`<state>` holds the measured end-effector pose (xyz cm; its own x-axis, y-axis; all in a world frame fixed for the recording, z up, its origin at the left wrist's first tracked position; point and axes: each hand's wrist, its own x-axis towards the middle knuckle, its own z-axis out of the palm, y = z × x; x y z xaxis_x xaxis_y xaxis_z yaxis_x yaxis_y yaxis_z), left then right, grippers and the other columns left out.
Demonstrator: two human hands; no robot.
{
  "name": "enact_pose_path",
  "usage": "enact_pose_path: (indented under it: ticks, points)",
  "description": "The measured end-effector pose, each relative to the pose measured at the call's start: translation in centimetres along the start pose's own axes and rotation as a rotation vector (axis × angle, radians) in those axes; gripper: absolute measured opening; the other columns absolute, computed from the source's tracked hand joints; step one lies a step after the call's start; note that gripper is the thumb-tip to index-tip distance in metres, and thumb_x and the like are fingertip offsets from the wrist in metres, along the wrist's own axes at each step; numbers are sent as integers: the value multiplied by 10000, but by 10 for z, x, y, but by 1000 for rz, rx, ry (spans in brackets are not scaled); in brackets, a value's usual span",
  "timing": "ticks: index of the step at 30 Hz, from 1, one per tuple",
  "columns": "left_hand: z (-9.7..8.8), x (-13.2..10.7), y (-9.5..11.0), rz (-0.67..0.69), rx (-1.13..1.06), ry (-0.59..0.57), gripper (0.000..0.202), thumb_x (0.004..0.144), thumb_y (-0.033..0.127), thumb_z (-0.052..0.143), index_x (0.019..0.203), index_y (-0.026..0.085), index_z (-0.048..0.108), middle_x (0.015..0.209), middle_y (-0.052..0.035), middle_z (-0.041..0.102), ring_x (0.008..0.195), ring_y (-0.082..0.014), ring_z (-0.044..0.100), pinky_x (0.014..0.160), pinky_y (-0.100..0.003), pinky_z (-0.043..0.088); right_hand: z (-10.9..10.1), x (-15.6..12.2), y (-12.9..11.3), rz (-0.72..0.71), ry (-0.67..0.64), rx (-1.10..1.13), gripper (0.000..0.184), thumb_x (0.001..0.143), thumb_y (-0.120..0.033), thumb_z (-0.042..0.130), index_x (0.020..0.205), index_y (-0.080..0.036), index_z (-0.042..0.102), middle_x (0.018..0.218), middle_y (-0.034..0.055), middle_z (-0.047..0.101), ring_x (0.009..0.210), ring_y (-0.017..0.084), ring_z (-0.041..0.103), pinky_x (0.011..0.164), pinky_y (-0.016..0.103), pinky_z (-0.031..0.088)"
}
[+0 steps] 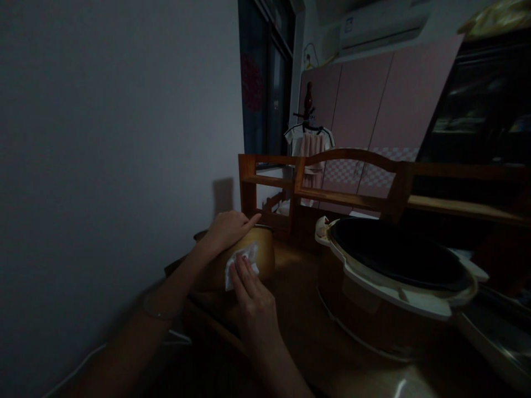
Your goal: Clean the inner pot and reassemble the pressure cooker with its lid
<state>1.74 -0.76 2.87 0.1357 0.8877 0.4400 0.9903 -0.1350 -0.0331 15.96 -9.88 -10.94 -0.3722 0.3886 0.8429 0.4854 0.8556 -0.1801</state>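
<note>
A gold-coloured inner pot [262, 255] stands on the wooden table [302, 309] near the wall. My left hand [226, 229] rests over the pot's rim and grips it, fingers curled on the top edge. My right hand [253, 301] presses a white tissue [240, 262] flat against the pot's outer side, fingers together on it. To the right stands an open rice cooker [394, 287] with a dark cavity and a white rim.
A wooden rack [332, 182] runs along the back of the table. A white cable [83, 365] trails at lower left by the grey wall. Pink cupboards, hanging clothes and an air conditioner are farther back. The room is dim.
</note>
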Motion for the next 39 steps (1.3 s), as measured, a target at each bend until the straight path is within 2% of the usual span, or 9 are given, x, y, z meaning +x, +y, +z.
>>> enact_pose_path:
  ticks: [6,11,15,20,25,27,30,34,39]
  points:
    - [3,-2,-4,9,-21,9,879,941,716,90,755,189,769,778,-125,742,713,-220,667,669,-315,396,-6,-29,16,-45,-6,87,756,854,73,371,1573,-149,306,1570,107,400,1466,222,341,1172,390,408]
    - [0,3,-11,-6,-124,-31,834,928,743,168,679,191,741,724,-114,720,689,-220,655,640,-305,377,-3,-53,38,95,32,132,856,805,123,311,1578,-246,306,1594,70,361,1450,216,367,1145,383,434]
    - [-2,4,-14,-8,-203,-73,812,920,751,205,646,192,727,690,-103,706,641,-206,630,622,-296,364,-6,-57,46,195,14,231,880,777,124,323,1550,-293,367,1583,42,384,1432,200,402,1134,371,432]
    - [-3,1,-19,-25,-238,-65,798,913,756,236,613,184,704,665,-100,697,623,-201,619,601,-288,349,-13,-62,54,359,42,377,729,788,26,422,1439,-275,552,1508,48,496,1366,210,501,1120,363,430]
    - [0,0,-26,-40,-194,-52,800,914,755,229,570,186,673,645,-92,685,593,-188,601,578,-287,321,-3,-65,71,778,251,578,368,858,-217,547,1155,-219,765,1242,87,711,1204,275,644,1074,457,464]
    - [1,-1,-26,-28,-139,-19,805,929,736,213,586,187,691,663,-94,696,601,-186,607,576,-286,314,0,-60,77,929,280,694,315,829,-338,628,1059,-205,797,1124,92,758,1120,295,680,1020,463,499]
    - [4,-3,-24,-20,25,77,797,969,666,182,678,192,753,719,-106,725,645,-202,639,581,-293,300,2,-50,82,1025,251,823,348,744,-443,713,958,-189,816,981,96,785,993,307,715,903,437,551]
    - [10,-11,-20,-8,176,156,791,996,603,156,759,201,794,721,-117,739,652,-231,667,568,-306,264,4,-51,83,1036,234,854,371,731,-457,718,973,-192,813,990,96,784,971,303,721,868,415,556]
    - [19,-22,-16,-43,146,322,765,1003,578,224,631,187,765,629,-124,720,602,-226,665,559,-318,248,-1,-65,89,1029,266,799,346,736,-417,688,991,-217,809,1063,80,775,1061,308,699,972,456,511]
